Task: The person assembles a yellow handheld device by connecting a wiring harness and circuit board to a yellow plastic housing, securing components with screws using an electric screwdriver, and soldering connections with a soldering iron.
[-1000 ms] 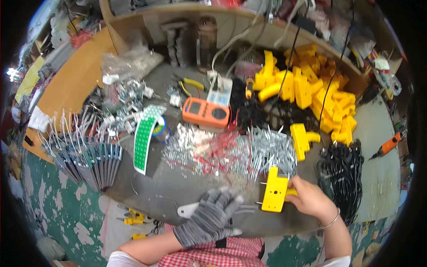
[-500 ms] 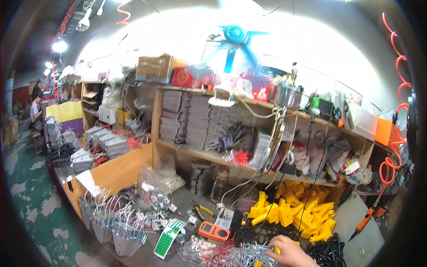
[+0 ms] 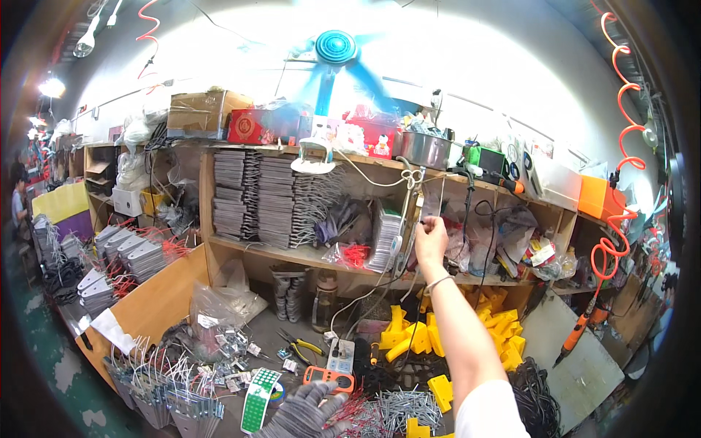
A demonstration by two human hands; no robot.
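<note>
My right hand (image 3: 431, 237) is bare and raised to the shelf's front, beside hanging white cords and a power strip (image 3: 420, 208). Its fingers are pinched together on something small and dark that I cannot make out. Low on the bench, my left hand (image 3: 310, 410) wears a grey knitted glove, fingers spread and holding nothing visible. It is nearest to an orange multimeter (image 3: 319, 375) and a green-dotted label sheet (image 3: 257, 401). Beyond its fingertips lie thin red-leaded parts (image 3: 352, 410) and a heap of silvery pins (image 3: 409, 410).
Yellow plastic housings (image 3: 504, 328) fill the back right of the bench, with black cables (image 3: 534, 394) in front. Grey plates with white wires (image 3: 164, 398) stand at left. An orange screwdriver (image 3: 573, 337) hangs from a coiled cord at right. A blue fan (image 3: 336, 47) spins above the shelf.
My right hand has risen from the pin heap to the hanging cords. My gloved left hand has come into view beside the label sheet. The whole view has shifted to the right.
</note>
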